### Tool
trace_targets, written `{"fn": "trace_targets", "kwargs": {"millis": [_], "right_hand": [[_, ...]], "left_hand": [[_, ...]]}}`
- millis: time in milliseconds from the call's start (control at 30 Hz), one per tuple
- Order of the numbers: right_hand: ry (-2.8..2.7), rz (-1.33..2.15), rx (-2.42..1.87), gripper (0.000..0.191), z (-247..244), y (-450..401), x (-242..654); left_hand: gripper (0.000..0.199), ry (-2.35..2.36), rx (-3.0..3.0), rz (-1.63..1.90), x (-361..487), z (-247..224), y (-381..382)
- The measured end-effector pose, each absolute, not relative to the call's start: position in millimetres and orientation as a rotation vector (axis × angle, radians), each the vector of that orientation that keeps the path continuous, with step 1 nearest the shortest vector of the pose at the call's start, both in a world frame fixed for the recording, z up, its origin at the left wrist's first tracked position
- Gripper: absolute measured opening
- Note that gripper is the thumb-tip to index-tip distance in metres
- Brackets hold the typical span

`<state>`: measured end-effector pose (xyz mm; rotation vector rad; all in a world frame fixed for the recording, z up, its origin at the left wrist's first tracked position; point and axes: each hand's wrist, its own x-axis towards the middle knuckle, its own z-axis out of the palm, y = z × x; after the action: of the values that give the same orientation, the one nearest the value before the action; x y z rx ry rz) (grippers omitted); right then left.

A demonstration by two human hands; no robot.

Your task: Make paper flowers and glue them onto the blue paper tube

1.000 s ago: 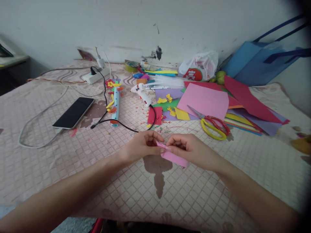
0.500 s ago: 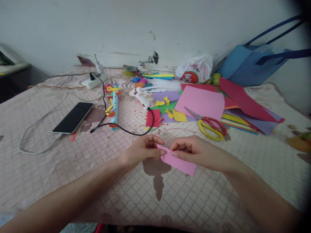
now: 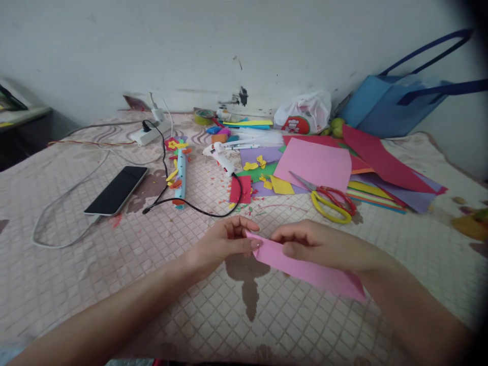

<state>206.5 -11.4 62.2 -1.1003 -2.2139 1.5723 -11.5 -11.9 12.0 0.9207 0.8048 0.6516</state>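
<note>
A strip of pink paper (image 3: 305,268) is held above the tablecloth, slanting down to the right. My left hand (image 3: 224,241) pinches its left end between thumb and fingers. Farther along the upper edge, my right hand (image 3: 324,245) has its thumb on the near face and its fingers behind, closed on the strip. Beyond my right hand lie scissors (image 3: 328,203) with yellow and red handles. A larger pink sheet (image 3: 314,165) lies under the scissors' blades.
A white glue gun (image 3: 221,158) with a black cord lies mid-table. Left are a decorated light-blue strip (image 3: 180,175), a phone (image 3: 116,190) on a cable and a power strip (image 3: 152,132). Coloured papers (image 3: 385,157), a plastic bag (image 3: 305,113) and a blue bag (image 3: 381,104) are at the right.
My right thumb and fingers have shifted right along the pink strip. More of the strip's length now extends out to the right. My left hand stays at its left end.
</note>
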Motion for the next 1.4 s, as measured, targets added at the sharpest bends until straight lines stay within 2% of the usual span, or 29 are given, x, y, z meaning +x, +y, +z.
{"fn": "trace_targets", "kwargs": {"millis": [233,533,833,1100,1400], "right_hand": [[-1.982,1.522,-1.176,0.022,37,-13,183],[-1.957,1.409,-1.209,0.015,35,-20,177],[-1.965,1.318,-1.265,0.014,37,-21,180],[-1.926,1.327,-1.260,0.035,40,-17,178],[-1.906,1.389,-1.256,0.021,34,-18,180]], "left_hand": [[0.035,0.842,1.026,0.692,-8,7,-13],[0.036,0.822,1.108,0.767,-7,6,-16],[0.029,0.840,0.994,0.624,-10,9,-15],[0.031,0.878,0.925,0.672,-10,10,-15],[0.030,0.861,0.883,0.728,-8,10,-16]]}}
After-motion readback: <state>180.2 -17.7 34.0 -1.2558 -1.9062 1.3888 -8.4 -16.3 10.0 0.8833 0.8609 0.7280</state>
